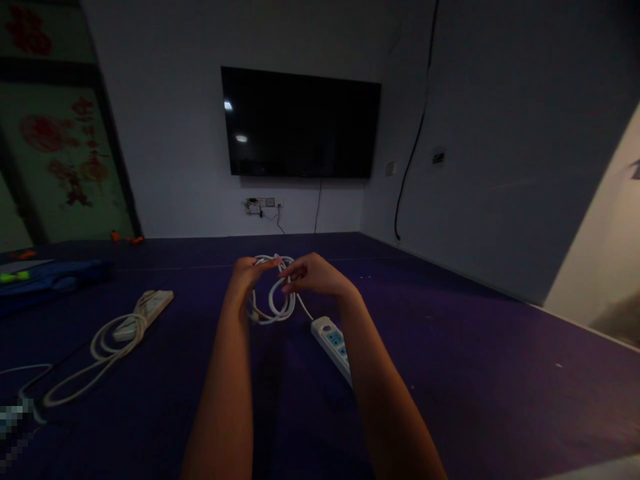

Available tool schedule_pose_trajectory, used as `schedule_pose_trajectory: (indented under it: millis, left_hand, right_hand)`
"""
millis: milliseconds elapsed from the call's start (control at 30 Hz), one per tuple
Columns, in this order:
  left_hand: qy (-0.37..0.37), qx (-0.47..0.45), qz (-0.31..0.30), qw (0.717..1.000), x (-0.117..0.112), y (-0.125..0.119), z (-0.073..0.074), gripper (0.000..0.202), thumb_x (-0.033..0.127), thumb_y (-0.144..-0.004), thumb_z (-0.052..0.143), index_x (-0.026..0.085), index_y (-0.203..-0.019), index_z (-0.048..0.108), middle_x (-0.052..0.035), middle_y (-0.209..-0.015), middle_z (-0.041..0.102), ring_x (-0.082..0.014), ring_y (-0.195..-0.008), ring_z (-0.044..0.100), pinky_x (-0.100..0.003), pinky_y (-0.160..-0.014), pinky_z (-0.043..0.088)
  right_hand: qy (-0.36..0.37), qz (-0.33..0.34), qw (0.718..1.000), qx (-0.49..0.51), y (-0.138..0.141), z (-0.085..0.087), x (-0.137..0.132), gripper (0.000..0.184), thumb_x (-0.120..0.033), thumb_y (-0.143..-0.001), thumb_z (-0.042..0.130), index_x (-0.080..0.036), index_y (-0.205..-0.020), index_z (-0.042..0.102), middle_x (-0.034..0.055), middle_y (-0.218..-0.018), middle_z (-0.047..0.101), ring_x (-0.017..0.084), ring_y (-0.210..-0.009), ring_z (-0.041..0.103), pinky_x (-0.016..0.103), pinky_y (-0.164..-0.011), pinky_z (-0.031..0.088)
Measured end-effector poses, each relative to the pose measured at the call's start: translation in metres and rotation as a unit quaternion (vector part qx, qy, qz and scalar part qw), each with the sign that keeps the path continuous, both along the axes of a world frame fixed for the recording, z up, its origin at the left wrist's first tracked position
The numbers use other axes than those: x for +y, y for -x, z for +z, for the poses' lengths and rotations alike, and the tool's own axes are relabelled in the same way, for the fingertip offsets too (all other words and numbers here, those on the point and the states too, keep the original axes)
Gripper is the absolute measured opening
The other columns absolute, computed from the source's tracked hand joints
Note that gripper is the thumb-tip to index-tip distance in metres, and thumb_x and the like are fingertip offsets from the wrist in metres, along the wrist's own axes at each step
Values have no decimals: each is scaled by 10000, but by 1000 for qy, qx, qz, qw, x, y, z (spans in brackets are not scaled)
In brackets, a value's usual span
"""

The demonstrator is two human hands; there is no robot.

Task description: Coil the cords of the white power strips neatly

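A white power cord (274, 321) hangs in loose loops between my hands, above the purple surface. My left hand (246, 272) is closed on the top left of the coil, thumb stretched over the loops. On the other side, the curled fingers of my right hand (316, 273) pinch the cord at the coil's right edge. From there a single length runs down to a white power strip (329, 341) with blue socket faces. My right forearm covers the strip's near end.
To the left lies another power strip (163, 303) with its beige cord (103, 360) looped over it. Blue fabric (75, 275) lies farther back. A television (300, 127) hangs on the far wall above sockets (270, 202); a black cable (415, 143) runs down the right wall.
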State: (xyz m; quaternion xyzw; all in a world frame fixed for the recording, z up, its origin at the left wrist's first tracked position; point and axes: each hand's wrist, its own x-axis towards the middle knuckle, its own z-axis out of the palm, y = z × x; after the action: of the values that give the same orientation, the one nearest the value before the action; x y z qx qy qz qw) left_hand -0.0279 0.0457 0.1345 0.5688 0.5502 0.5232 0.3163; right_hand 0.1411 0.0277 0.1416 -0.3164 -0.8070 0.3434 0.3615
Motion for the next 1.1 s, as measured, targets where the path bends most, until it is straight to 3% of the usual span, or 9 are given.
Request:
schedule_pose_trajectory:
  millis: [133, 233, 333, 467, 567, 667, 800, 933, 1100]
  left_hand:
    - [26, -15, -58, 998, 1, -1, 3, 447, 516, -565, 701, 189, -505, 401, 105, -370, 248, -40, -345, 196, -222, -399, 118]
    - [43, -43, -160, 985, 0, 1, 5, 448, 517, -552, 724, 184, -541, 424, 115, -389, 248, -27, -342, 176, -206, -388, 101]
    - [46, -70, -241, 967, -3, 3, 6, 417, 458, -524, 771, 162, -586, 483, 115, -405, 284, -18, -343, 213, -179, -368, 131]
    - [45, -112, -269, 956, -9, 1, 6, 332, 360, -581, 773, 131, -622, 536, 45, -483, 487, -45, -393, 417, -171, -395, 344]
    - [66, -161, -283, 943, -11, -1, 7, 194, 261, -691, 702, 108, -745, 597, -41, -660, 634, -104, -533, 583, -242, -561, 508]
    - [68, -203, -298, 930, -12, -1, 8, 103, 115, -744, 599, 98, -845, 612, -85, -774, 681, -146, -673, 650, -283, -694, 540]
    - [62, -238, -321, 915, -12, 2, 8, 279, -17, -697, 477, 101, -912, 610, -107, -894, 697, -169, -775, 668, -306, -758, 537]
    - [76, -238, -337, 908, -12, 5, 7, 382, -16, -656, 403, 93, -945, 628, -114, -896, 701, -177, -792, 669, -316, -731, 536]
    - [42, -127, -304, 943, -7, 4, 5, 380, 36, -653, 502, 124, -990, 654, -89, -926, 706, -159, -792, 650, -240, -637, 501]
  right_hand:
    - [-120, -113, 985, -61, 10, 6, -6, 286, -257, -546, 791, -128, -792, 723, -17, -555, 595, 96, -529, 533, 193, -486, 346]
    - [-195, -201, 950, -137, 13, 8, -7, 227, -249, -571, 782, -146, -764, 725, 3, -623, 630, 106, -583, 554, 203, -527, 351]
    - [-220, -263, 917, -204, 13, 7, -5, 208, -265, -602, 761, -179, -788, 725, 28, -728, 679, 140, -673, 598, 220, -585, 374]
    - [-211, -333, 884, -249, 15, 4, -5, 192, -295, -652, 710, -217, -828, 717, 53, -821, 701, 184, -781, 629, 238, -647, 407]
    - [-210, -385, 861, -258, 18, 2, -6, 175, -233, -705, 634, -219, -861, 713, 79, -865, 703, 207, -823, 636, 255, -674, 424]
    - [-214, -404, 850, -261, 18, 1, -6, 184, -224, -727, 605, -216, -875, 713, 98, -880, 702, 234, -849, 639, 278, -688, 438]
    - [-212, -401, 854, -253, 14, 1, -5, 174, -276, -717, 642, -229, -868, 715, 89, -872, 705, 239, -847, 642, 287, -700, 450]
    - [-204, -404, 858, -242, 10, 1, -3, 183, -307, -682, 684, -239, -849, 717, 72, -863, 708, 227, -842, 644, 275, -696, 452]
    - [-200, -404, 862, -233, 8, -1, -1, 179, -284, -646, 706, -236, -818, 719, 57, -847, 711, 213, -824, 647, 261, -683, 445]
